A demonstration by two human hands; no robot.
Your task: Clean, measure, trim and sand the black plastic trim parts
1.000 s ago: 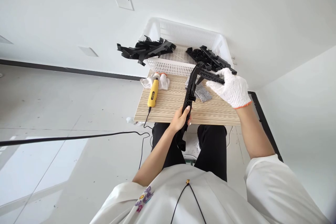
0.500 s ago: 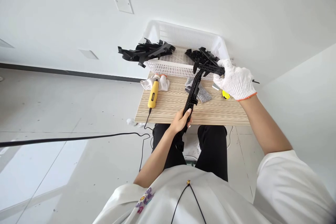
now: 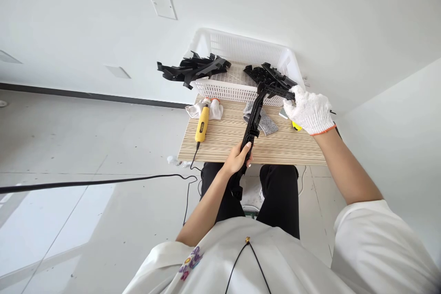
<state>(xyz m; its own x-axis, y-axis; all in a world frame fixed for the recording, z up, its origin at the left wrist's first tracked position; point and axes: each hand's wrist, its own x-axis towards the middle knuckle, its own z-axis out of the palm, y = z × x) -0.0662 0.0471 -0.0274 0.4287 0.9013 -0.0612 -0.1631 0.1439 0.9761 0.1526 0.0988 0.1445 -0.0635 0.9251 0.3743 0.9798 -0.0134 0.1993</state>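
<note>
My bare left hand is closed round the lower part of a long black plastic part, which slants up over the table edge. My right hand, in a white knit glove with an orange cuff, is closed on a black caliper. The caliper's jaws lie at the upper end of the plastic part; whether they grip it I cannot tell. Its thin tail shows past the glove. Beneath the plastic part lies a grey cloth item. A yellow tape measure sits partly hidden below my right hand.
A white plastic basket stands at the back against the wall, holding two piles of black plastic parts. On the wooden tabletop, a yellow corded power tool rests against white gloves. A black cable crosses on the left.
My right hand has shifted slightly, and the caliper's jaws have come down and right against the plastic part's upper end. My left hand holds still.
</note>
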